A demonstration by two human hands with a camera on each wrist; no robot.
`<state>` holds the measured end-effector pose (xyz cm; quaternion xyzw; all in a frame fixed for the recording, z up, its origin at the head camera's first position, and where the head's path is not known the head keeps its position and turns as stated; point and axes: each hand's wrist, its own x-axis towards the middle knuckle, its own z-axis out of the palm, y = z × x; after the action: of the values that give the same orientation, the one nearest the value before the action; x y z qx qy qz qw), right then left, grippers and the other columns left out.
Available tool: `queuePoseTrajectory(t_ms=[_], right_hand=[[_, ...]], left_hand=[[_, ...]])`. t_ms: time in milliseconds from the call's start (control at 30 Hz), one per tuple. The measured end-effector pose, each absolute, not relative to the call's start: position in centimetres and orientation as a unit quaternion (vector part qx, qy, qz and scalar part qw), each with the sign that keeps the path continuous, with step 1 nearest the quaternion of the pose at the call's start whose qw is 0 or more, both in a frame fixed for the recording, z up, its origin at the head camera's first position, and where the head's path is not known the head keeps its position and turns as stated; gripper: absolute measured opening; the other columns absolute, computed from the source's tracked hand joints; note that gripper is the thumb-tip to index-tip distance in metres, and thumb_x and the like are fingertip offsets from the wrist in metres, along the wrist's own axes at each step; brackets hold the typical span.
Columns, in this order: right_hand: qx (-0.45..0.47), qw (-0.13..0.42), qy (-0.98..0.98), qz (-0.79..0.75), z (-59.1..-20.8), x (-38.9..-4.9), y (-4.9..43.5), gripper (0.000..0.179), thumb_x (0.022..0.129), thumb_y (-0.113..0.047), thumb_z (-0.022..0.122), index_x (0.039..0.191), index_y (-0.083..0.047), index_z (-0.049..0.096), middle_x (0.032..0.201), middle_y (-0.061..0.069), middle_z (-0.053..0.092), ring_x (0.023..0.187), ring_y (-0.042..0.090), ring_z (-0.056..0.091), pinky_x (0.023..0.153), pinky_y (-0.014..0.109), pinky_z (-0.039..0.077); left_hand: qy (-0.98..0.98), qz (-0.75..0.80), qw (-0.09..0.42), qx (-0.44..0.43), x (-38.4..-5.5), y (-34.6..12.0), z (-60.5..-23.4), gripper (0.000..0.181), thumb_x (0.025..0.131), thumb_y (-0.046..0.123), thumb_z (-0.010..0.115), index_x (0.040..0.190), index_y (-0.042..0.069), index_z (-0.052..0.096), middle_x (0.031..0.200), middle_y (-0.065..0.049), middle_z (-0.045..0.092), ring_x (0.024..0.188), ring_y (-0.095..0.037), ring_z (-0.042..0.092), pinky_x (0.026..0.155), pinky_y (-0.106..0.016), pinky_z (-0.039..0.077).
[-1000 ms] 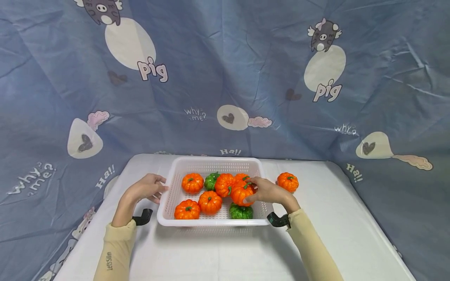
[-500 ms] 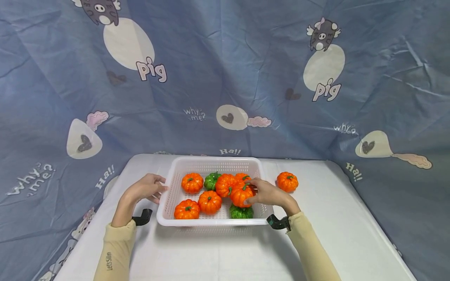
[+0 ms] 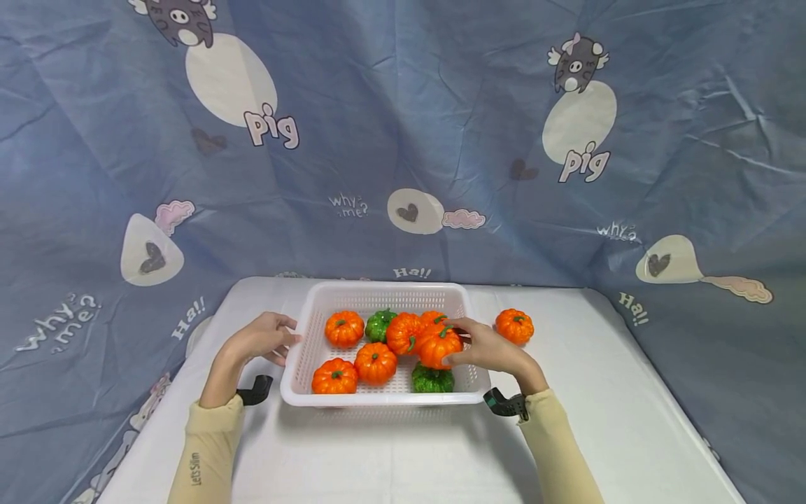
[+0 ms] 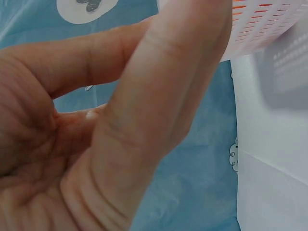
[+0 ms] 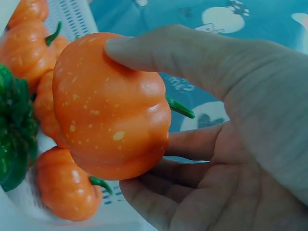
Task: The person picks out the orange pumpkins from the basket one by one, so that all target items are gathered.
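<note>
My right hand [image 3: 494, 348] grips a small orange pumpkin [image 5: 113, 106] with a green stem, thumb on one side and fingers on the other. In the head view it is over the right part of a white perforated basket [image 3: 384, 400], overlapping a green pumpkin [image 3: 432, 379] and another orange one [image 3: 433, 320]. My left hand [image 3: 264, 337] is at the basket's left side, fingers loosely bent and fingertips right at the rim. Nothing shows in its grasp in the left wrist view, where the basket's wall [image 4: 264, 24] is beyond the fingers.
Inside the basket lie more orange pumpkins [image 3: 376, 363] and a second green pumpkin [image 3: 380, 326]. One orange pumpkin [image 3: 514, 326] sits on the white table [image 3: 630, 392], right of the basket. A blue printed cloth [image 3: 403, 140] hangs behind the table and along its sides.
The right hand and its orange pumpkin have shifted slightly to the right over the basket. My left hand has stayed at the left rim, and the other pumpkins lie as before.
</note>
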<state>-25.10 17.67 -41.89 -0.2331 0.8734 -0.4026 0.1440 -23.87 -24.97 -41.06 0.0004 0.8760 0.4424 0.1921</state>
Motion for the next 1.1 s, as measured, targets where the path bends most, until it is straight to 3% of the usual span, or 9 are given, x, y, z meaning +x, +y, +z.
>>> queuePoseTrajectory(t_ms=[400, 700, 800, 967, 1100], right_hand=[[-0.225, 0.12, 0.854, -0.453, -40.5, -24.3, 20.4, 0.073, 0.081, -0.025, 0.078, 0.142, -0.005, 0.043, 0.144, 0.016, 0.044, 0.134, 0.039, 0.043, 0.108, 0.051, 0.041], [-0.191, 0.057, 0.87, -0.452, -39.7, -24.5, 23.5, 0.073, 0.08, -0.027, 0.079, 0.142, -0.009, 0.045, 0.133, 0.015, 0.055, 0.119, 0.032, 0.056, 0.097, 0.046, 0.05], [-0.164, 0.044, 0.878, -0.448, -39.6, -24.7, 24.9, 0.073, 0.081, -0.029, 0.078, 0.143, -0.011, 0.043, 0.136, 0.015, 0.052, 0.119, 0.034, 0.055, 0.096, 0.044, 0.051], [-0.144, 0.019, 0.879, -0.453, -39.7, -25.1, 26.9, 0.075, 0.085, -0.022, 0.075, 0.146, -0.002, 0.036, 0.145, 0.021, 0.041, 0.131, 0.041, 0.044, 0.108, 0.053, 0.04], [-0.133, -0.003, 0.879, -0.458, -39.9, -25.4, 28.3, 0.075, 0.086, -0.02, 0.073, 0.146, 0.002, 0.034, 0.146, 0.023, 0.04, 0.134, 0.041, 0.04, 0.112, 0.054, 0.033]], left_hand=[[0.878, 0.44, 0.19, 0.001, -23.9, -24.9, -41.0, 0.055, 0.095, 0.011, 0.06, 0.136, -0.018, 0.037, 0.098, -0.023, 0.064, 0.077, -0.02, 0.066, 0.062, -0.035, 0.061], [0.882, 0.433, 0.187, -0.007, -24.1, -25.0, -41.2, 0.055, 0.094, 0.012, 0.06, 0.136, -0.016, 0.038, 0.101, -0.024, 0.064, 0.078, -0.019, 0.066, 0.063, -0.035, 0.061], [0.882, 0.433, 0.186, -0.008, -24.0, -24.9, -41.3, 0.055, 0.094, 0.012, 0.059, 0.136, -0.016, 0.038, 0.103, -0.025, 0.063, 0.077, -0.019, 0.066, 0.063, -0.035, 0.061], [0.877, 0.441, 0.189, -0.006, -24.0, -25.0, -41.3, 0.053, 0.095, 0.01, 0.057, 0.136, -0.017, 0.038, 0.106, -0.026, 0.063, 0.078, -0.019, 0.066, 0.064, -0.035, 0.061], [0.875, 0.445, 0.189, -0.005, -24.0, -25.0, -41.4, 0.053, 0.095, 0.01, 0.057, 0.136, -0.017, 0.037, 0.107, -0.026, 0.063, 0.079, -0.02, 0.067, 0.065, -0.035, 0.061]])
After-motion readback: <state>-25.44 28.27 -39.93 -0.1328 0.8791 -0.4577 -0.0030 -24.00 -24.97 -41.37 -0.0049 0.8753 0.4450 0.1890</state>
